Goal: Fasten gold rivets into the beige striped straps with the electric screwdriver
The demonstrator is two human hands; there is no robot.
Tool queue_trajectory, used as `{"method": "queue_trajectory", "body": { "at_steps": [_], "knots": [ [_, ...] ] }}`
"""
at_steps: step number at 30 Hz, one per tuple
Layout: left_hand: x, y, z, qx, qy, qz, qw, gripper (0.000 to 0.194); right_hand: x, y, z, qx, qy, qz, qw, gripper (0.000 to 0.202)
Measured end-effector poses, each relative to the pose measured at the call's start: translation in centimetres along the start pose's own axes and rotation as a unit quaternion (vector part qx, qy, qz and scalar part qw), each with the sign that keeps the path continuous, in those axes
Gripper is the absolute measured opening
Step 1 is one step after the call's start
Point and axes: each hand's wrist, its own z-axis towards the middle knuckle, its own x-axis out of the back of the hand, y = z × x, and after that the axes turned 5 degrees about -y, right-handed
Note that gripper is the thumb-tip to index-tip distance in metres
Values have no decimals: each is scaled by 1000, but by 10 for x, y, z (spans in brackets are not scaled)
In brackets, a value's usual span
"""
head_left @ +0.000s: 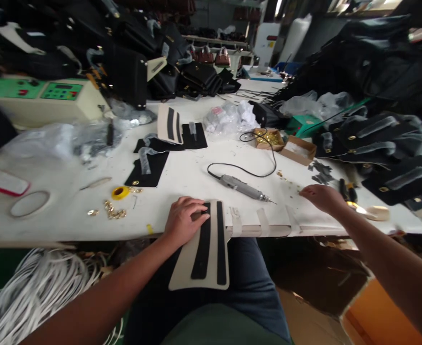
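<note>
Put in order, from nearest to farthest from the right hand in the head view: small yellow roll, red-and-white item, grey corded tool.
1. Grey corded tool: left of the right hand.
2. Small yellow roll: farther left, past the tool.
3. Red-and-white item: near the picture's left edge.

A green top (204,328) and blue trousers (249,261) are making up the outfit

The top is showing a dark, plain green cloth and is forming a smooth, rounded curve at the bottom of the view. The trousers are looking like denim, creasing over the right thigh (257,290) and fading into darker blue. The left side of the lap (144,306) is sinking into near-black shade, leaving its cloth hard to tell. The left forearm (115,282) and right forearm (380,247) are showing bare. The left hand (185,221) and right hand (322,197) are also showing bare.
</note>
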Motion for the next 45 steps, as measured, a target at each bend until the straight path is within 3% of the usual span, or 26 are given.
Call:
{"method": "queue_trajectory", "body": {
  "at_steps": [6, 10, 12, 14, 16, 18, 20, 23, 25, 29, 39, 45],
  "knots": [
    [-4, 0, -5, 8, 9, -25, 1000, 15, -6, 2, 2, -70, -59, -57, 994, 18],
    [-6, -2, -8, 2, 12, -33, 999, 14, -12, 9, -1, -123, -37, -50, 990, 20],
    [-7, -2, -8, 0, 14, -33, 999, 14, -8, -2, -8, -127, -9, -43, 991, 16],
    [-8, -3, -9, -3, 13, -34, 999, 14, -2, -30, -22, -108, 17, 9, 994, 12],
    [-8, -3, -9, -5, 12, -35, 999, 14, 4, -77, -42, -66, 10, 133, 989, 12],
    [-8, -3, -9, -5, 12, -36, 999, 14, 3, -136, -63, 13, -61, 257, 964, 21],
    [-8, -3, -9, -4, 12, -35, 999, 15, -3, -196, -80, 125, -151, 338, 920, 28],
    [-7, -3, -9, -2, 6, -27, 1000, 17, -19, -261, -91, 199, -205, 353, 891, 30],
    [-7, -3, -9, 0, 1, -24, 1000, 17, -30, -284, -90, 234, -204, 335, 889, 28],
    [-7, -4, -10, 0, -5, -29, 1000, 21, -40, -296, -85, 273, -175, 288, 901, 21],
    [-6, -6, -11, -6, -17, -37, 999, 21, -38, -301, -84, 274, -173, 243, 914, 13],
    [-6, -6, -11, -9, -20, -29, 999, 21, -36, -304, -80, 239, -182, 226, 927, 13]
  ]
}}
